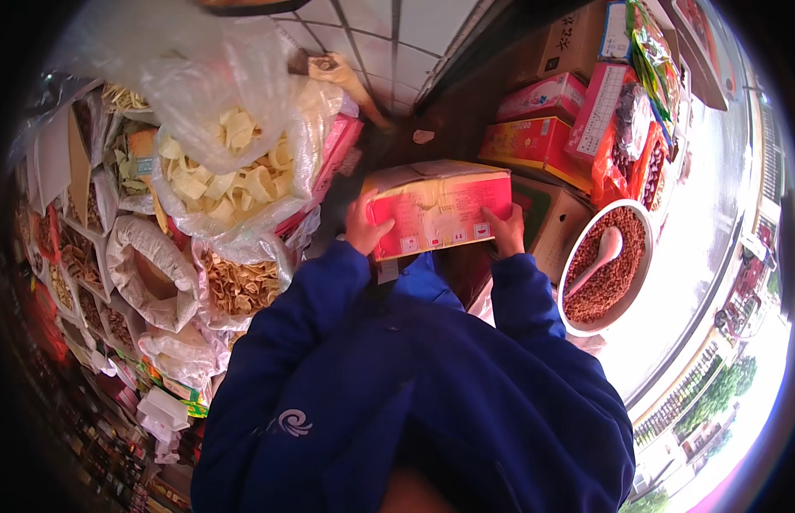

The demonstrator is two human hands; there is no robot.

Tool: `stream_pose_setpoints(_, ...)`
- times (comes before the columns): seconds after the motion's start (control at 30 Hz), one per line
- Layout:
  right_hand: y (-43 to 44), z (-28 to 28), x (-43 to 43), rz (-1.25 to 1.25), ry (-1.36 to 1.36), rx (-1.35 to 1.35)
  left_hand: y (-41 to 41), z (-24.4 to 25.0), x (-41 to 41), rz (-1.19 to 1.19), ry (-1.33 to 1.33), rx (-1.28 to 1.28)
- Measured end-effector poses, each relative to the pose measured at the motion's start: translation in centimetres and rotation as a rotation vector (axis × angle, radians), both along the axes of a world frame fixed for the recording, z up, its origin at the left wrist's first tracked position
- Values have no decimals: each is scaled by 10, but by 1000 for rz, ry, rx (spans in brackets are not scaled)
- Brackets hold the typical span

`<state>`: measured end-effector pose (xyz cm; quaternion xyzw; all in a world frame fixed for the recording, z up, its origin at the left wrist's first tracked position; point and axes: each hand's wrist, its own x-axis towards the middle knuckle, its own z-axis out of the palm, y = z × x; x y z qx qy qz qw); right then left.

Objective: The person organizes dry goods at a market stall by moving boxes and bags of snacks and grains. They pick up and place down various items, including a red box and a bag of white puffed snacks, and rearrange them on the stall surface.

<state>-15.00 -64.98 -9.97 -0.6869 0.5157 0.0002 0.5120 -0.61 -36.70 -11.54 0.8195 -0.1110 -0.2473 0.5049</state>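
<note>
A red and yellow cardboard box (441, 208) is held in front of my body between both hands. My left hand (366, 224) grips its left end, with the thumb on the near printed side. At the right end, my right hand (505, 229) grips it in the same way. Brown packing tape runs across the box's worn top, whose contents cannot be seen. To the right of my right hand stands a white bowl (559, 282) of small reddish-brown grains, with a pale spoon (606, 256) lying in them.
At left stand a clear plastic bag (179, 215) of pale curled pieces, a bag of tan dried slices (240, 282) and an open white sack (124, 256). Stacked cartons (532, 144) rise at right, beside a red plastic bag (606, 173). A tiled wall (365, 32) lies ahead.
</note>
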Motion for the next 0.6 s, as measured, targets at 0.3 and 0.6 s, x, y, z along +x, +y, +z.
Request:
stream_pose_setpoints(0.3,-5,-92,-24,-190,-49,267,-66,-7,84,-209,-90,-167)
stream_pose_setpoints(0.6,6,-85,-9,-224,-198,281,-57,-52,80,14,364,-191)
